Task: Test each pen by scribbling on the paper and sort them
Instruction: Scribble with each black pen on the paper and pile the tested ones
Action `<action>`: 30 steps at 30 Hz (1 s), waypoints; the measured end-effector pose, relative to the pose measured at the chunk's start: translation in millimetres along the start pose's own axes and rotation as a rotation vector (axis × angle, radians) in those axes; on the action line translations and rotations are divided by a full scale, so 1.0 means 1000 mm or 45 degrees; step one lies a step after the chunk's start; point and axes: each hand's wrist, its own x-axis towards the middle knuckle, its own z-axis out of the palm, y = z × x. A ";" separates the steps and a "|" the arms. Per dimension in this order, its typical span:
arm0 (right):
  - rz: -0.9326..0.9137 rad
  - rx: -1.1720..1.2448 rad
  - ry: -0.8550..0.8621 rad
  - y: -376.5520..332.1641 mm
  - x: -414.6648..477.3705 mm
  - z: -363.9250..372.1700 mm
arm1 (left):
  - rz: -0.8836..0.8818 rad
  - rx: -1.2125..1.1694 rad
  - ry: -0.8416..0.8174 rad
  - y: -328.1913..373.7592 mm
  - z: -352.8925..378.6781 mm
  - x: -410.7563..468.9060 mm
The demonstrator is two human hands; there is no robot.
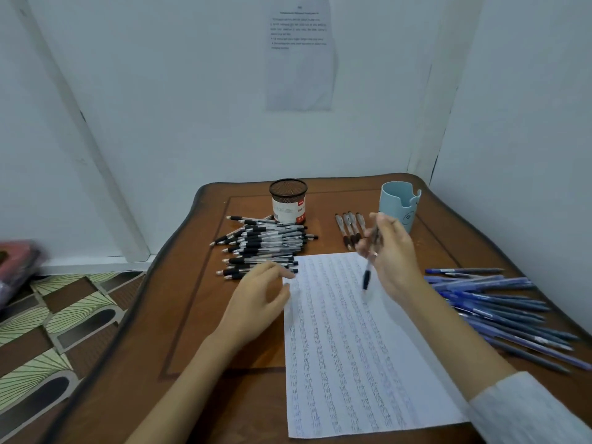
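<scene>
I see a tiled floor (64, 315) on the far left, patterned in brown, black and pale green, with a blurred pinkish shape (16, 267) at its edge. White walls close in a corner, and a printed sheet (301, 59) hangs on the back one, its text too small to read.

The table (198, 331) is glossy brown wood with a wavy rim and an inlaid line. On its left part lies a loose heap of black pens (262, 248), clear-barrelled with dark grips. Behind the heap stands a black mesh cup (288, 200) with a white and red label.

My left hand (259, 299) rests with its fingers relaxed and slightly spread, the fingertips at the left edge of the paper (346, 363). This is a white sheet covered in rows of faint scribbles.

Past its top edge four pens (349, 225) lie side by side, near a pale blue cup (400, 205) with a notched rim.

My right hand (390, 254) hovers over the sheet's upper part, pinching a pen (367, 274) that hangs tip down just above the paper. To the right is a fanned pile of blue pens (499, 306), and a grey sleeve (528, 408) covers that forearm.
</scene>
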 end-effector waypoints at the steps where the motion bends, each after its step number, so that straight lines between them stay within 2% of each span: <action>1: 0.034 0.061 0.021 -0.002 0.003 -0.007 | 0.026 0.008 -0.071 0.000 0.005 0.003; 5: 0.235 0.303 0.069 -0.006 0.012 -0.029 | 0.116 0.036 -0.269 -0.006 0.020 0.013; 9: 0.354 0.442 0.130 -0.003 0.020 -0.045 | 0.198 0.015 -0.361 -0.012 0.024 0.017; 12: 0.365 0.530 0.047 0.001 0.022 -0.050 | 0.235 0.050 -0.392 -0.016 0.026 0.017; 16: 0.387 0.307 -0.085 0.004 0.024 -0.057 | 0.193 -0.021 -0.392 -0.020 0.028 0.018; 20: 0.661 0.266 -0.176 0.007 0.025 -0.060 | 0.182 -0.036 -0.396 -0.022 0.029 0.020; 22: 0.724 0.126 -0.164 0.009 0.026 -0.060 | 0.194 -0.038 -0.403 -0.022 0.029 0.021; 27: 0.518 -0.053 -0.030 0.021 0.033 -0.056 | 0.197 -0.079 -0.429 -0.023 0.028 0.022; 30: 0.327 -0.387 0.054 0.027 0.040 -0.050 | 0.188 -0.089 -0.445 -0.024 0.028 0.023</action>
